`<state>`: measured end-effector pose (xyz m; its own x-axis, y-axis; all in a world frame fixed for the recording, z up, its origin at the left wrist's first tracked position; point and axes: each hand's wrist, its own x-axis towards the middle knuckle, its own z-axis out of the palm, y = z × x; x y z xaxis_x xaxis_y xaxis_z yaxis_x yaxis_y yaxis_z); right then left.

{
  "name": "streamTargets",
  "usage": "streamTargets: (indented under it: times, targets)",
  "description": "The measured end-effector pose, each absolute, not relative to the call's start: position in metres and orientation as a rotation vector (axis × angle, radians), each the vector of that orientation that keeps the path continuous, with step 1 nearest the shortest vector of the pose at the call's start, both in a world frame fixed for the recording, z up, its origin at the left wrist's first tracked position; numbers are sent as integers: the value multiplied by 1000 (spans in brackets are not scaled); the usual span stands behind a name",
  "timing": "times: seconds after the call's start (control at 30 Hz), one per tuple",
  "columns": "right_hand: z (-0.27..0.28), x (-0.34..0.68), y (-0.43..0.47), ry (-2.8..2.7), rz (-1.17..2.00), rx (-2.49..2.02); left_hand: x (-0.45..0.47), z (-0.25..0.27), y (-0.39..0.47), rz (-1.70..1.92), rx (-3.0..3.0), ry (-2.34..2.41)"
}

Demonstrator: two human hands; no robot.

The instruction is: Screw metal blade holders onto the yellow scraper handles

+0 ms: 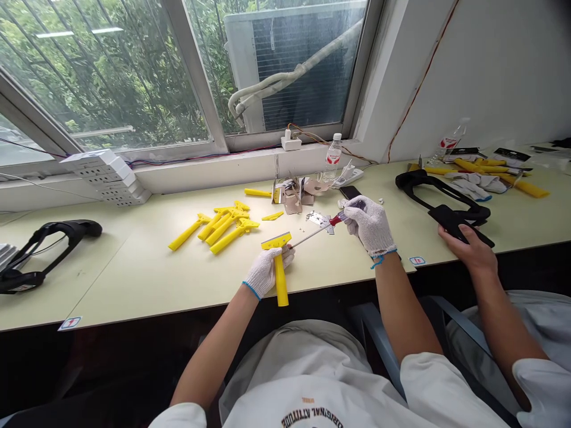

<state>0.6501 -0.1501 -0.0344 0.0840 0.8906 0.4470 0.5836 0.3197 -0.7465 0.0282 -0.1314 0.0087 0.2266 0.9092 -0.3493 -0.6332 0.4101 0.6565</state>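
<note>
Beneath the head of a yellow scraper (pixel 280 272), the gloved left hand (pixel 262 273) is curled partway closed around the handle, its fingertips showing on the far side and the handle's end pointing down at the near edge of the table (pixel 147 267). To the right of the scraper, and a little higher, the gloved right hand (pixel 368 229) is closed on the grip of a screwdriver (pixel 335 220), whose shaft slants down to the left until its tip is beside the scraper's head and the left fingertips; whether the tip touches a screw is too small to tell. Left of the scraper lies a loose pile of yellow handles (pixel 228 224), and just beyond it one small yellow piece (pixel 273 216). Past the scraper and to its right are flat metal plates (pixel 317 219) with tiny bits on them, with brown cardboard (pixel 292 205) farther back. Well to the scraper's right, a co-worker's bare hand (pixel 473 252) holds a black device (pixel 461 224).
</note>
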Motion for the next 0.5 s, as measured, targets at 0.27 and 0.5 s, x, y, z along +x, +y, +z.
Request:
streamTargets:
  times: [0.27,0.5]
  targets:
    - [-47,664,-149,-1628,360,-1498,28,12,-132,1118,402,793]
    - [-46,664,-150,-1653,342,-1532,26,10,-131,1073,421,788]
